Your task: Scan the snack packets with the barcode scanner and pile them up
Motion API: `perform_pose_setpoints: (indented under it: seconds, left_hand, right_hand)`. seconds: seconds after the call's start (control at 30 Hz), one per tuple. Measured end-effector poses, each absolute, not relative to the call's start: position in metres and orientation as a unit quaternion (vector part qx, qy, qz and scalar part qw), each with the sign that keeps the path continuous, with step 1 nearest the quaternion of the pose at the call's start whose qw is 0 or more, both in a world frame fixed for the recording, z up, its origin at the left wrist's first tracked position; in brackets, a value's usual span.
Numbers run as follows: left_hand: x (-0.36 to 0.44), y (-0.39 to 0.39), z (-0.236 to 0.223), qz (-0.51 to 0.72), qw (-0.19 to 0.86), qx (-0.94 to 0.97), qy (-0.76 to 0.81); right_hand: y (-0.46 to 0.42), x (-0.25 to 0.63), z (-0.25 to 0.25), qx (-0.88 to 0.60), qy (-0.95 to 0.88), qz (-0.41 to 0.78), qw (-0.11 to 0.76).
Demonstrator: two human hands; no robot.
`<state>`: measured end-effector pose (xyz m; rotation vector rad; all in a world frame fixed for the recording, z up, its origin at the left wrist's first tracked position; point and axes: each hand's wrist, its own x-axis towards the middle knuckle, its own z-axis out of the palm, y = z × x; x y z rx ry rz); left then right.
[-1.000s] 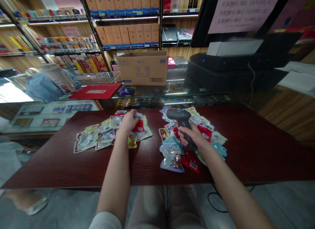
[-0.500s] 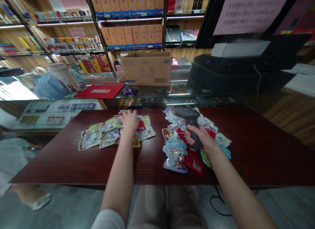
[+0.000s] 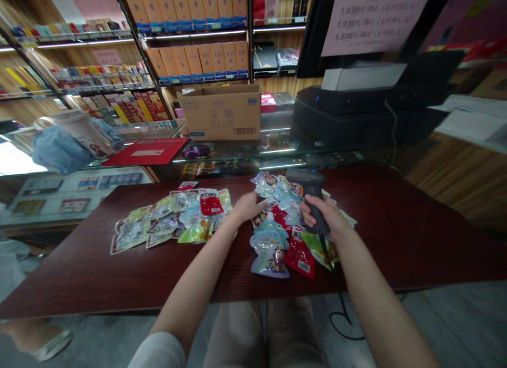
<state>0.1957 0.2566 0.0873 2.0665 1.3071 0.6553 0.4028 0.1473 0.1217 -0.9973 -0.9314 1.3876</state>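
My right hand (image 3: 327, 216) is wrapped round the handle of a dark barcode scanner (image 3: 307, 178), held above the right-hand pile of snack packets. My left hand (image 3: 247, 207) is at that pile's left edge, its thumb and fingers apart and nothing seen in it. In this pile lie a pale blue and purple packet (image 3: 270, 249), a red packet (image 3: 300, 254) with a barcode label and a green packet (image 3: 319, 246), partly under my right hand. To the left is another spread of packets, with a red and white packet (image 3: 210, 201) on top and a silvery packet (image 3: 132, 233) at its outer end.
Beyond the dark red wooden table (image 3: 79, 273) stand a glass counter with a cardboard box (image 3: 222, 114), a red mat (image 3: 146, 151), a cup (image 3: 85, 131) and a black machine (image 3: 356, 114). The scanner's cable (image 3: 343, 310) hangs below the edge. Someone's foot (image 3: 53, 347) shows at left.
My left hand has left the left spread, where the red and white packet now lies uncovered, and moved right to the other pile. My right hand still holds the scanner over the packets.
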Motion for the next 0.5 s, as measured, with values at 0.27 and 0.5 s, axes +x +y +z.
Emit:
perform_pose_setpoints:
  seconds: [0.27,0.5]
  left_hand:
    - [0.202,0.27,0.083,0.186,0.348,0.771,0.5]
    - [0.199,0.266,0.077,0.417,0.47,0.644,0.437]
  right_hand:
    - [0.147,0.402,0.12,-0.432,-0.403,0.582,0.559]
    - [0.147,0.399,0.118,-0.426,-0.414,0.585,0.552]
